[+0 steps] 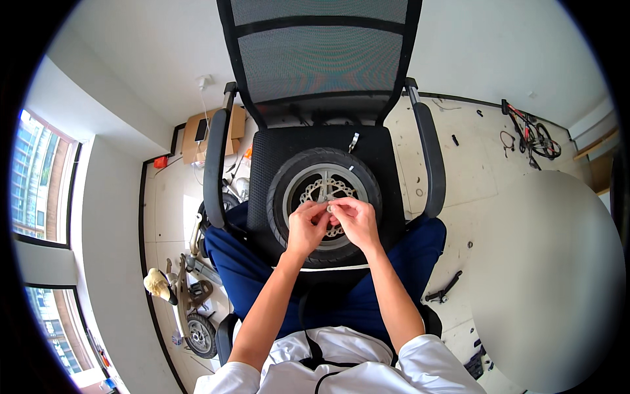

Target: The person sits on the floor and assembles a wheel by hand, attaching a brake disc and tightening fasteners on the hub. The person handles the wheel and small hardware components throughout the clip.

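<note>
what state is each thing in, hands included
left hand: fingers pinched at a small pale part
right hand: fingers pinched at the same part
wheel: lying flat on the chair seat, tyre on
brake disc: on the wheel, partly hidden by the hands
chair backrest: upright
windows: open or shut, cannot tell

Tyre [278, 197]: black. Rim [308, 173]: plain grey. Disc [346, 187]: silver, pierced pattern all round. Seat [262, 148]: black, finely textured weave. Backrest [321, 62]: dark grey mesh, faint rippled sheen. Trousers [239, 262]: dark blue. Shirt [354, 345]: plain white. Floor [453, 171]: off-white, thin grid lines. Box [189, 143]: brown. Bike [524, 131]: red and black.
</note>
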`<state>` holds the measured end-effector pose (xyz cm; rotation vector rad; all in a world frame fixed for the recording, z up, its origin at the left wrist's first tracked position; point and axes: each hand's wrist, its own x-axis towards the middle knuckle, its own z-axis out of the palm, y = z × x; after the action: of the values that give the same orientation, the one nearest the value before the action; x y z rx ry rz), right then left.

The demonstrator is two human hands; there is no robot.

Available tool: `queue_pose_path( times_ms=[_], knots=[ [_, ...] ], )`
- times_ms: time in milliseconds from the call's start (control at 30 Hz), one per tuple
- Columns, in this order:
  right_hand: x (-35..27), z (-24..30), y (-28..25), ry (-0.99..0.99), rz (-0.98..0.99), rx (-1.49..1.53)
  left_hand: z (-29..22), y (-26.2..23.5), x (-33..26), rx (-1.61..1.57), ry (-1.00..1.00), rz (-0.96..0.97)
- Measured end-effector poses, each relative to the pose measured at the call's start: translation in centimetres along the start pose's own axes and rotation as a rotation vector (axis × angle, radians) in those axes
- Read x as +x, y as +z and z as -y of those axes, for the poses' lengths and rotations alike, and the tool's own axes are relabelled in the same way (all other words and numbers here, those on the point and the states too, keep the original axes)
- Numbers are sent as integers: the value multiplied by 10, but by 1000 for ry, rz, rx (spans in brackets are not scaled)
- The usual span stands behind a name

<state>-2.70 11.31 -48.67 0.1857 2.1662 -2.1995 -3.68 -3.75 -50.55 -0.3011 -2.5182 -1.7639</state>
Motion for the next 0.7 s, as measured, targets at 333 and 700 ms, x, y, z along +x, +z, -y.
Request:
queue_pose_path(
  times_ms=[333, 700],
  knots=[
    [-3, 5, -7, -295, 34, -307, 1, 6, -4, -10, 43, -71],
    [-9, 7, -1, -388, -19, -475, 1, 5, -4, 14, 24, -68]
  ],
)
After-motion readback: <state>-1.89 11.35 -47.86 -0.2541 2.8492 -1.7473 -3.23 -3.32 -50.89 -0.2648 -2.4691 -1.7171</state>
